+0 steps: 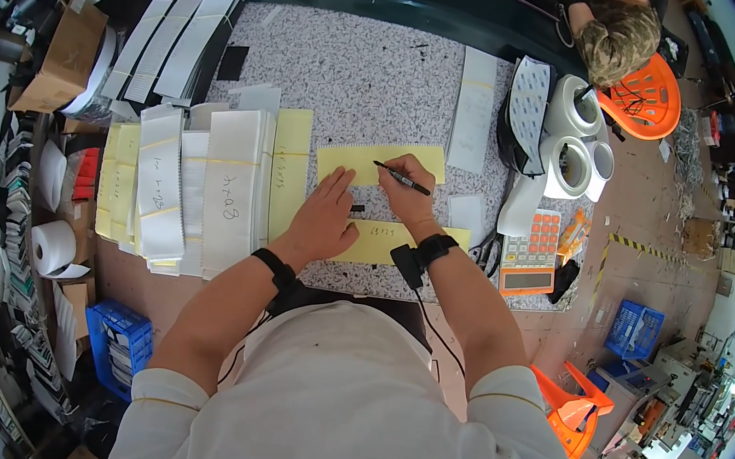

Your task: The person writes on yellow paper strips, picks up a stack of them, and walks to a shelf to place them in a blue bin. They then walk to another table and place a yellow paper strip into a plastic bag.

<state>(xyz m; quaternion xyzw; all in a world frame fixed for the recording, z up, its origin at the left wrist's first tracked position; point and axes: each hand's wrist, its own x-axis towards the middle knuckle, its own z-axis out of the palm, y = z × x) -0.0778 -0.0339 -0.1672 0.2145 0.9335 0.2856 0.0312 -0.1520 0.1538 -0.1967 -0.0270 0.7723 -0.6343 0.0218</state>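
Your right hand (407,199) is closed around a slim black marker pen (402,178), its tip lying over the upper pale yellow paper strip (349,160) that stretches across the speckled grey tabletop (360,71). Your left hand (325,215) lies flat and open, fingers together, pressing down beside that strip and partly covering the lower pale yellow paper strip (384,241), which sits just under your right wrist and already carries a short handwritten mark. Judging from that, the lower strip looks finished, while the upper one shows no writing that I can make out, so it seems to be the piece in hand. To your left, a row of white and yellow bundled label stacks (198,179) stands side by side, and at least two of them bear dark handwritten marks on top; others look blank or are too small to read for marks. Farther back, more white label stacks (173,51) lie unmarked as far as I can tell. So some marking appears done, and a fair share seems left. An orange desk calculator (531,256) rests to your right, well apart from the strips.
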